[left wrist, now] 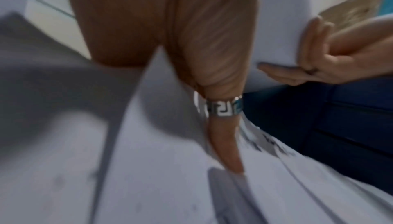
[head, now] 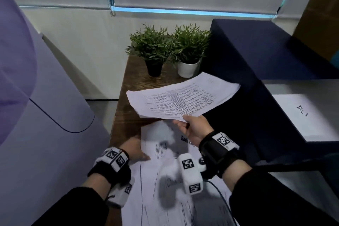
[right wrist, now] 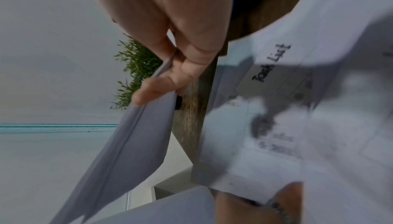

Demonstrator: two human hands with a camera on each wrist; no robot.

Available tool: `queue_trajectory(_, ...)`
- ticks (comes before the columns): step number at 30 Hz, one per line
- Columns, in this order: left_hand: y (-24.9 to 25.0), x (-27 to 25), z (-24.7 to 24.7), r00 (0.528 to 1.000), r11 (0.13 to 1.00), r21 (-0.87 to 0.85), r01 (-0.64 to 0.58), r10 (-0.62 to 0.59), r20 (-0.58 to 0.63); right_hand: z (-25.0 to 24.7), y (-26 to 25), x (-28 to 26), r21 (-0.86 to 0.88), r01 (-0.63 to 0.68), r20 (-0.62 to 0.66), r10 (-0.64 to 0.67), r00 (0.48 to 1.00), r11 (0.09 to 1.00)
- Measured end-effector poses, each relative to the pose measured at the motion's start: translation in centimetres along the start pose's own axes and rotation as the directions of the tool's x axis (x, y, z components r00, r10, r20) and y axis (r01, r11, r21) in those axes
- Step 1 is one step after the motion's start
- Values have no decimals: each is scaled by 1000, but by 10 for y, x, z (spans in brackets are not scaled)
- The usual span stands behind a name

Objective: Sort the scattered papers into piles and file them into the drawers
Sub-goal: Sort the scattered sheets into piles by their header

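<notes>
Right hand (head: 194, 126): it is pinching a printed sheaf of papers (head: 181, 99) at its near edge, thumb on top and fingers curled underneath, and holding it lifted above the tabletop (head: 132, 86).
Left hand (head: 133, 149): it is lying with straight fingers on the loose sheets (head: 165, 170) at their left edge, gripping nothing.
Loose sheets: they are spreading overlapped across the near part of the tabletop, directly below the raised sheaf and between the two hands.
Behind the papers: a plant in a black pot (head: 153, 51) and a plant in a white pot (head: 189, 51) are standing side by side at the far end of the tabletop, just beyond the sheaf's far edge.
Right side: a dark blue cabinet (head: 256, 57) is rising right beside the tabletop, and the sheaf's right corner is reaching over towards it.
Further right: a single white sheet (head: 300, 115) is lying on a pale surface.
Left wrist view: it is showing a patterned ring (left wrist: 222, 107) on a finger pressing the sheets, hidden from the head view.
Right wrist view: it is showing the heading "Task List" (right wrist: 271, 62) on a sheet below, blurred in the head view, and the sheaf's underside.
</notes>
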State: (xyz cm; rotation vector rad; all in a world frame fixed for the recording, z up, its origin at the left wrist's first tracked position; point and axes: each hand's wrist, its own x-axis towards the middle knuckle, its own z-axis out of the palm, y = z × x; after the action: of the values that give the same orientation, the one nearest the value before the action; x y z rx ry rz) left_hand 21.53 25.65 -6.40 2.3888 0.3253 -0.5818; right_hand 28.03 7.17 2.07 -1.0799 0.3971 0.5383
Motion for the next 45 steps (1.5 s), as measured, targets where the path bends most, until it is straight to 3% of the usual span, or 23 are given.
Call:
queue_trajectory(5,0,-30,27,985,992,-121,-32,52,166,8,20,23,29,-101,-55,103,993,994)
queue_trajectory(8,2,-41,37,964,998,-51,-26,38,262,11,29,36,99,-141,-54,147,988,985)
queue_trajectory(12,3,-45,40,965,999,-28,-27,34,259,11,40,56,218,-208,-22,218,976,954)
queue_trajectory(18,4,-50,42,955,972,-229,-53,116,273,-2,28,35,240,-386,162,355,921,891)
queue_trajectory(22,-5,-48,45,984,946,-323,7,52,173,-34,-4,3,75,-260,114,251,961,963)
queue_trajectory(26,1,-57,53,988,907,-420,30,-91,-125,-81,-21,-41,-275,-34,53,51,997,961)
queue_trajectory(29,11,-70,55,929,988,-153,36,-89,-359,-119,-4,-61,-527,-19,-12,15,1000,850)
queue_trajectory(31,17,-78,64,887,999,-53,8,-31,-461,-144,15,-68,-711,-5,-25,-18,1000,704)
queue_trajectory(33,22,-85,77,914,972,-230,-37,-60,-401,-163,33,-70,-833,16,4,-24,1000,553)
queue_trajectory(35,25,-86,88,953,919,-393,22,-138,-269,-173,49,-70,-927,15,21,13,1000,376)
queue_trajectory(37,28,-81,93,946,871,-483,88,-225,-233,-178,58,-71,-962,4,7,10,1000,274)
queue_trajectory(40,29,-72,96,922,716,-680,155,-352,-160,-181,64,-72,-934,8,7,-5,1000,358)
queue_trajectory(41,28,-69,97,911,701,-690,183,-385,-150,-182,64,-71,-922,7,7,-2,1000,386)
queue_trajectory(45,23,-59,99,863,792,-563,236,-437,-252,-185,61,-69,-843,-1,-9,-13,1000,538)
